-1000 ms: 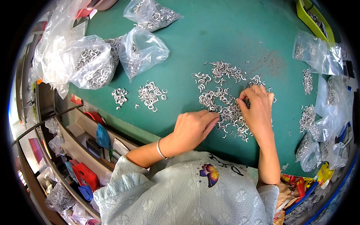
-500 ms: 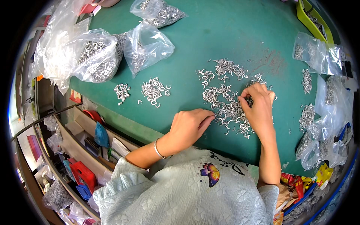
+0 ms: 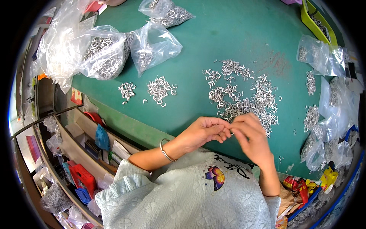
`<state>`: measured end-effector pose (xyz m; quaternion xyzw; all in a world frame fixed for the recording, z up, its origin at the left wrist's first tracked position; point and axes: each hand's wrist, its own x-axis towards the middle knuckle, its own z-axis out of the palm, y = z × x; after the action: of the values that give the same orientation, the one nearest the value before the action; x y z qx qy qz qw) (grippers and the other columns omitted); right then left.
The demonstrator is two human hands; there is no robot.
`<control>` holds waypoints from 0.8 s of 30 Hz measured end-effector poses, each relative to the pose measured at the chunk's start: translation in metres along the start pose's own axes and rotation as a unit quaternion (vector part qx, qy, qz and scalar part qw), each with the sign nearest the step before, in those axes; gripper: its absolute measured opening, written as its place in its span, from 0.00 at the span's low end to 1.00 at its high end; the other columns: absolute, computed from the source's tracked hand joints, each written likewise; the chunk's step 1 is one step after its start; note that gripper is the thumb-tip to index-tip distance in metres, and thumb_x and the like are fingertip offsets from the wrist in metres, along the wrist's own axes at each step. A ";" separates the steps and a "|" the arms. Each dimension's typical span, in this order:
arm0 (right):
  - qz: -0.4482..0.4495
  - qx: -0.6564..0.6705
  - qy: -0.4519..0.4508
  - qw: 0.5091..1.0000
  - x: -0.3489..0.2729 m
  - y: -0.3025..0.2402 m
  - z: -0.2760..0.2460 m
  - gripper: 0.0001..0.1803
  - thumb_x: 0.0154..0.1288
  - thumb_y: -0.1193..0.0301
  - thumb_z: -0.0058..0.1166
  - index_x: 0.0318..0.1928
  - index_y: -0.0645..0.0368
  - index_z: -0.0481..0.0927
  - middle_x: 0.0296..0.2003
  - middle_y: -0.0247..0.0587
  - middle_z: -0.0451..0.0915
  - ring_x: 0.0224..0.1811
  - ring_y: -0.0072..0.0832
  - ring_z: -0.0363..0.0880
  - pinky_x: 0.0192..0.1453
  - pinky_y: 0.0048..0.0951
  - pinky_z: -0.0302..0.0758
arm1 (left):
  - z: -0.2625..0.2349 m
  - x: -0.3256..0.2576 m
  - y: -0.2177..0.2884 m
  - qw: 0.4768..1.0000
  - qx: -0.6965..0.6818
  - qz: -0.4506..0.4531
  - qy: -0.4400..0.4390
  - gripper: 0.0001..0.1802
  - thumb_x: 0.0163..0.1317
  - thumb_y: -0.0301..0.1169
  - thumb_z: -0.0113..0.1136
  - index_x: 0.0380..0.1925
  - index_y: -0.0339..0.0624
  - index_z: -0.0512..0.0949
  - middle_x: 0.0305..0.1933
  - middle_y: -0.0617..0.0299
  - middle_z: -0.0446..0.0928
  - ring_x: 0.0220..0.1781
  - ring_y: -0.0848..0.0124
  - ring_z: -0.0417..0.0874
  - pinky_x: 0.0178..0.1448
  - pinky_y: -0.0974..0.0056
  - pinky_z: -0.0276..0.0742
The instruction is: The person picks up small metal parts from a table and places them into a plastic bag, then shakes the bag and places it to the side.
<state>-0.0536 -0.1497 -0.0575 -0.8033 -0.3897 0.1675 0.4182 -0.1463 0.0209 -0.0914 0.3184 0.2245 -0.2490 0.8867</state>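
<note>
At six o'clock of the scattered metal rings point(image 3: 244, 97) on the green table point(image 3: 213, 45), left hand point(image 3: 204, 131) and right hand point(image 3: 251, 137) have drawn together, fingertips seemingly pinched on one small ring point(image 3: 231, 132), lifted from the pile since a second ago.

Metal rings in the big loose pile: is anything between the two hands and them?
Nothing visible. The left hand and right hand meet at the near edge of the pile of metal rings, with only bare green table around.
</note>
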 end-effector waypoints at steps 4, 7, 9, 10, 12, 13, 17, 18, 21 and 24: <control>0.104 -0.071 0.093 0.988 -0.009 0.020 -0.011 0.12 0.57 0.79 0.57 0.43 0.60 0.81 0.45 0.43 0.79 0.48 0.39 0.75 0.51 0.36 0.70 | -0.006 -0.006 0.002 0.978 0.188 0.087 0.009 0.13 0.71 0.26 0.45 0.49 0.32 0.75 0.37 0.60 0.77 0.34 0.77 0.76 0.40 0.70 0.75; 0.012 -0.197 0.018 0.980 -0.007 0.016 -0.003 0.19 0.57 0.75 0.58 0.52 0.56 0.78 0.57 0.39 0.74 0.62 0.38 0.68 0.62 0.44 0.62 | -0.002 -0.005 -0.002 0.946 0.290 0.142 0.041 0.14 0.70 0.24 0.43 0.49 0.34 0.75 0.34 0.63 0.77 0.31 0.79 0.74 0.37 0.72 0.73; 0.020 -0.251 -0.017 0.968 -0.014 0.023 0.000 0.23 0.57 0.73 0.59 0.56 0.53 0.75 0.62 0.36 0.69 0.67 0.38 0.61 0.66 0.48 0.55 | 0.001 -0.006 -0.001 0.935 0.325 0.133 0.047 0.14 0.70 0.24 0.42 0.49 0.35 0.75 0.32 0.65 0.76 0.30 0.80 0.72 0.36 0.72 0.72; 0.024 -0.277 -0.034 0.960 -0.018 0.027 0.001 0.26 0.57 0.72 0.59 0.58 0.52 0.74 0.64 0.34 0.67 0.70 0.38 0.58 0.68 0.51 0.51 | 0.006 -0.008 0.003 0.933 0.337 0.113 0.045 0.14 0.69 0.24 0.42 0.49 0.35 0.75 0.30 0.66 0.76 0.30 0.80 0.72 0.35 0.72 0.71; 0.043 -0.270 0.024 0.962 -0.021 0.033 -0.004 0.20 0.57 0.73 0.59 0.53 0.53 0.78 0.62 0.35 0.70 0.69 0.39 0.59 0.69 0.52 0.50 | 0.008 -0.010 0.004 0.931 0.348 0.101 0.048 0.14 0.69 0.23 0.42 0.48 0.36 0.76 0.27 0.66 0.75 0.28 0.80 0.71 0.34 0.71 0.70; 0.050 -0.261 0.043 0.963 -0.023 0.036 -0.006 0.19 0.57 0.73 0.59 0.51 0.53 0.79 0.62 0.35 0.71 0.69 0.39 0.59 0.70 0.52 0.49 | 0.006 -0.009 0.001 0.930 0.347 0.108 0.051 0.13 0.68 0.22 0.42 0.47 0.36 0.76 0.26 0.65 0.74 0.27 0.79 0.71 0.33 0.70 0.70; 0.038 -0.229 0.126 0.965 -0.023 0.029 -0.001 0.11 0.53 0.73 0.63 0.39 0.56 0.81 0.50 0.35 0.76 0.58 0.38 0.68 0.61 0.45 0.57 | 0.007 -0.004 -0.002 0.907 0.393 0.142 0.055 0.14 0.66 0.20 0.41 0.45 0.35 0.75 0.22 0.62 0.72 0.24 0.76 0.71 0.31 0.68 0.69; 0.036 -0.212 0.135 0.967 -0.022 0.026 0.003 0.11 0.52 0.73 0.64 0.38 0.56 0.80 0.47 0.34 0.76 0.55 0.37 0.69 0.58 0.43 0.58 | 0.008 -0.004 -0.002 0.905 0.396 0.145 0.049 0.14 0.66 0.19 0.41 0.45 0.35 0.75 0.22 0.61 0.72 0.24 0.75 0.71 0.31 0.67 0.69; 0.051 -0.233 0.130 0.962 -0.011 0.020 0.018 0.10 0.49 0.72 0.66 0.33 0.56 0.79 0.38 0.34 0.74 0.45 0.34 0.69 0.52 0.38 0.57 | 0.009 -0.003 -0.002 0.903 0.402 0.147 0.035 0.15 0.65 0.18 0.40 0.46 0.36 0.75 0.22 0.60 0.73 0.23 0.74 0.70 0.30 0.67 0.69; 0.059 -0.228 0.134 0.963 -0.009 0.022 0.024 0.09 0.49 0.72 0.66 0.31 0.56 0.79 0.37 0.34 0.73 0.43 0.34 0.68 0.52 0.38 0.56 | 0.008 -0.004 -0.002 0.919 0.375 0.123 0.024 0.15 0.67 0.20 0.40 0.48 0.36 0.75 0.25 0.61 0.75 0.24 0.75 0.71 0.30 0.67 0.69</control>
<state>-0.0631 -0.1508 -0.0897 -0.9140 -0.3098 -0.0108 0.2615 -0.1487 0.0153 -0.0852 0.6583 0.0950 -0.1962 0.7205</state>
